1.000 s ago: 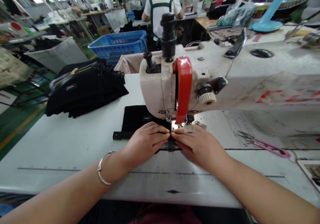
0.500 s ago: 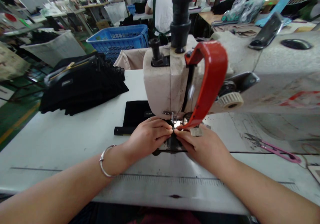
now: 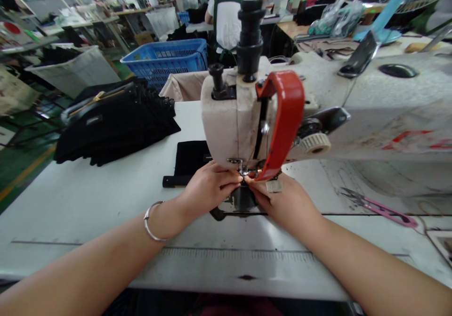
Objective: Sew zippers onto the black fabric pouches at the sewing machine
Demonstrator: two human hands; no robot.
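Observation:
A cream sewing machine (image 3: 226,118) with a red guard (image 3: 282,118) stands on the white table (image 3: 88,198). A black fabric piece (image 3: 189,158) lies under its needle. My left hand (image 3: 208,189), with a silver bangle at the wrist, presses on the fabric just left of the needle, fingers drawn together. My right hand (image 3: 282,200) meets it from the right, fingertips pinched at the fabric's edge under the presser foot. The fingertips of both hands nearly touch.
A stack of black fabric pieces (image 3: 113,118) lies at the table's left. Pink thread snips (image 3: 381,207) rest at the right. A blue basket (image 3: 169,59) and a beige bin (image 3: 183,85) stand behind the table. A person in a green apron (image 3: 229,10) works farther back.
Both hands have crept forward with the fabric toward the needle. The view has shifted, so the machine head looks nearer and the red guard more side-on.

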